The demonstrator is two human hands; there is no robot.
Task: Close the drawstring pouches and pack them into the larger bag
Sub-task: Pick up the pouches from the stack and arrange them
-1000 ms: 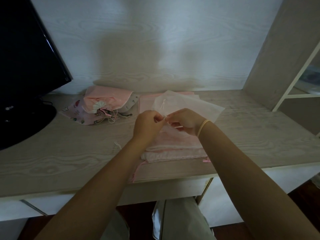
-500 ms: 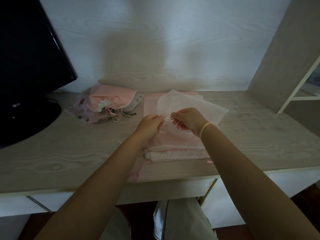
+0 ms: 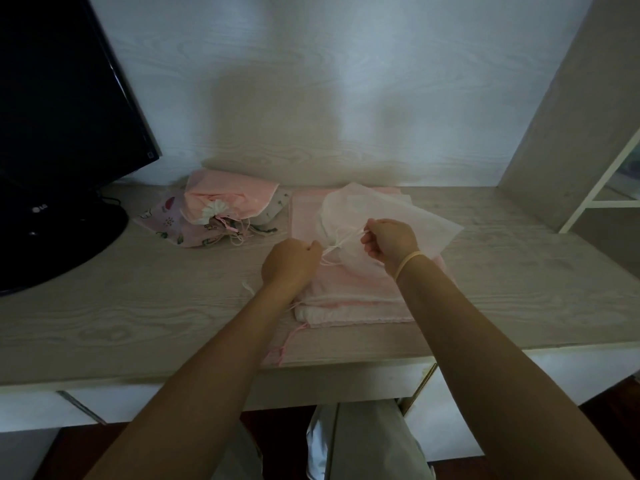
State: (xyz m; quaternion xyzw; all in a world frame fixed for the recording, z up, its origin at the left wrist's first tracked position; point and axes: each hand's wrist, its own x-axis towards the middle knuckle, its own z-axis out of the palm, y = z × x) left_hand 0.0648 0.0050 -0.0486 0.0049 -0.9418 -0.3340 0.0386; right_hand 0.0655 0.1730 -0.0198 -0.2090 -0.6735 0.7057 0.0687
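Since a moment ago your hands have drawn apart, tightening the white drawstring (image 3: 341, 241). Your left hand (image 3: 290, 263) and right hand (image 3: 390, 241) each pinch a cord end. That sheer white pouch (image 3: 388, 216) sits atop the pink bag (image 3: 349, 289), with closed pouches (image 3: 221, 211) at ten o'clock on the worktop (image 3: 138, 306).

the scene was dim and bluish, with a soft broad shadow on the back wall (image 3: 284, 109). wide-angle bending curved the desk (image 3: 138, 306) edge, and fine detail looked soft and grainy.

head-worn view, angled down, desk (image 3: 519, 299) close
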